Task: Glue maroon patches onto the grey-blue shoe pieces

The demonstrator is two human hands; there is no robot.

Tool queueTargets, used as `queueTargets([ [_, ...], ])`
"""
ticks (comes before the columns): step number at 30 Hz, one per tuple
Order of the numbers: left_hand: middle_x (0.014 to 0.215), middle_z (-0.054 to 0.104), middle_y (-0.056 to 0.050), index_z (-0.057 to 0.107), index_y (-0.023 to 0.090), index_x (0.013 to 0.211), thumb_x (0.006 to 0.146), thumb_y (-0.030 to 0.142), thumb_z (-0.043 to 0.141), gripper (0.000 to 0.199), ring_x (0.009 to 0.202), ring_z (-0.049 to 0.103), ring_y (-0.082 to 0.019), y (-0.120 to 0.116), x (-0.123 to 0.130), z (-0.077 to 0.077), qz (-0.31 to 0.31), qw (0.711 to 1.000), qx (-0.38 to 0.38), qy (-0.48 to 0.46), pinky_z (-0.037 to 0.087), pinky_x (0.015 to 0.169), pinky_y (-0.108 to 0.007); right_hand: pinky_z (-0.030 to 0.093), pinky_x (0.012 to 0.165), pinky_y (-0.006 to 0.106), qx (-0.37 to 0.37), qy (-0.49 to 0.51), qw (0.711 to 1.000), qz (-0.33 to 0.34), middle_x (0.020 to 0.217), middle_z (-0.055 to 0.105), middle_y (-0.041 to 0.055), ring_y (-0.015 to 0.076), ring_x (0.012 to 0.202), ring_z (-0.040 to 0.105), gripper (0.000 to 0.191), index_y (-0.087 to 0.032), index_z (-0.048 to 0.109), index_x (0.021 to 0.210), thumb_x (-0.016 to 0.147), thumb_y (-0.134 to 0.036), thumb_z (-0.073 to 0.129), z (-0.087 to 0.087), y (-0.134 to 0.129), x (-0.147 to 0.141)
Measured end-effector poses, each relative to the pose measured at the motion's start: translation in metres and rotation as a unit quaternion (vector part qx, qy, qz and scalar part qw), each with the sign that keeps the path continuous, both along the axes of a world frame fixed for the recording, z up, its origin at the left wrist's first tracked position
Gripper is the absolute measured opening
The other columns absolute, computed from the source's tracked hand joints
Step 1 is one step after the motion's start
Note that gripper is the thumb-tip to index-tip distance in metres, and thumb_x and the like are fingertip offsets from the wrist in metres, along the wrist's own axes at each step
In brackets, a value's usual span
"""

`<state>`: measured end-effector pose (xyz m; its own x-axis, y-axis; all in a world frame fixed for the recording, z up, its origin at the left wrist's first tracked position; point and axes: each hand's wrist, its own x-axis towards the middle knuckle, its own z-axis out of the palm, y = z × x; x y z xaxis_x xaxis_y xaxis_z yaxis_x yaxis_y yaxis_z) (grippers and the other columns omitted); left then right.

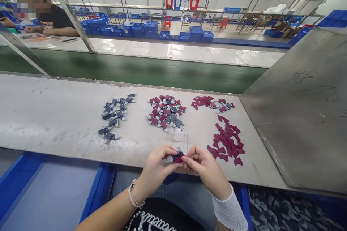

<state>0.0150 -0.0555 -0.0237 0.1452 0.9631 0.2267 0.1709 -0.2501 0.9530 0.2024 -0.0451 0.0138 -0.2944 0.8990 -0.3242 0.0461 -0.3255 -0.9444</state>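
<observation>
Near the table's front edge, my left hand (pixel 162 160) pinches a small dark blue and white plastic part (pixel 173 157) between thumb and fingers. My right hand (pixel 199 162) grips a small maroon piece (pixel 179 157) that lies against that part. Just beyond my hands sits a pile of joined maroon, blue and white parts (pixel 165 111). To its left are scattered dark blue and white parts (pixel 112 113). Flat maroon pieces (pixel 229 138) lie spread on the right, with a smaller maroon cluster (pixel 202 101) behind them.
A metal panel (pixel 303 108) stands at the right. Blue bins (pixel 94 187) sit below the front edge, one at the lower right holding many parts (pixel 284 209). A green conveyor belt (pixel 151 70) runs behind the table (pixel 67 115). Another person (pixel 55 19) sits at the far left.
</observation>
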Motion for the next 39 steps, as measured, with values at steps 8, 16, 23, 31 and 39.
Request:
queueTargets([
  [8,0.095,0.068,-0.002,0.069,0.022,0.092,0.081,0.018,0.080,0.016,0.088,0.067,-0.016,0.004,-0.004,0.002,-0.026,1.000,0.010,-0.009,0.057,0.075,-0.025,0.048,0.064,0.026,-0.031,0.028,0.998,0.037,0.069,0.065,-0.0026,0.0130,0.066,0.061,0.036,-0.020,0.056,0.085,0.081,-0.048,0.078,-0.004,0.012,0.004],
  [16,0.086,0.069,-0.001,0.070,0.021,0.089,0.076,0.017,0.085,0.021,0.079,0.069,-0.015,0.002,-0.011,0.013,-0.060,0.997,0.037,-0.023,0.060,0.071,-0.024,0.047,0.066,0.029,-0.026,0.061,0.988,0.139,0.074,0.061,-0.0013,0.0144,0.069,0.059,0.041,-0.019,0.059,0.087,0.081,-0.056,0.074,-0.008,0.017,0.008],
  [23,0.087,0.072,-0.002,0.071,0.020,0.091,0.077,0.014,0.083,0.020,0.080,0.071,-0.015,0.002,-0.013,0.020,-0.057,0.995,0.079,0.010,0.061,0.073,-0.024,0.043,0.072,0.029,0.073,-0.037,0.985,0.150,0.080,0.059,-0.0007,0.0165,0.077,0.054,0.024,-0.020,0.062,0.089,0.092,-0.043,0.065,0.017,0.011,0.008],
  [31,0.090,0.073,-0.003,0.072,0.020,0.094,0.076,0.012,0.084,0.024,0.080,0.072,-0.013,0.002,-0.014,0.027,-0.096,0.991,0.094,0.001,0.062,0.073,-0.021,0.038,0.067,0.030,0.146,-0.148,0.965,0.162,0.075,0.048,-0.0023,0.0172,0.072,0.047,0.022,-0.022,0.054,0.081,0.097,-0.038,0.056,0.031,0.004,0.007],
  [39,0.088,0.075,-0.004,0.071,0.018,0.093,0.073,0.011,0.086,0.026,0.080,0.072,-0.013,0.001,-0.019,0.035,-0.100,0.990,0.098,-0.005,0.062,0.075,-0.020,0.043,0.072,0.032,0.156,-0.188,0.951,0.187,0.084,0.057,0.0000,0.0184,0.079,0.055,0.018,-0.024,0.057,0.098,0.103,-0.037,0.046,0.040,-0.004,0.007],
])
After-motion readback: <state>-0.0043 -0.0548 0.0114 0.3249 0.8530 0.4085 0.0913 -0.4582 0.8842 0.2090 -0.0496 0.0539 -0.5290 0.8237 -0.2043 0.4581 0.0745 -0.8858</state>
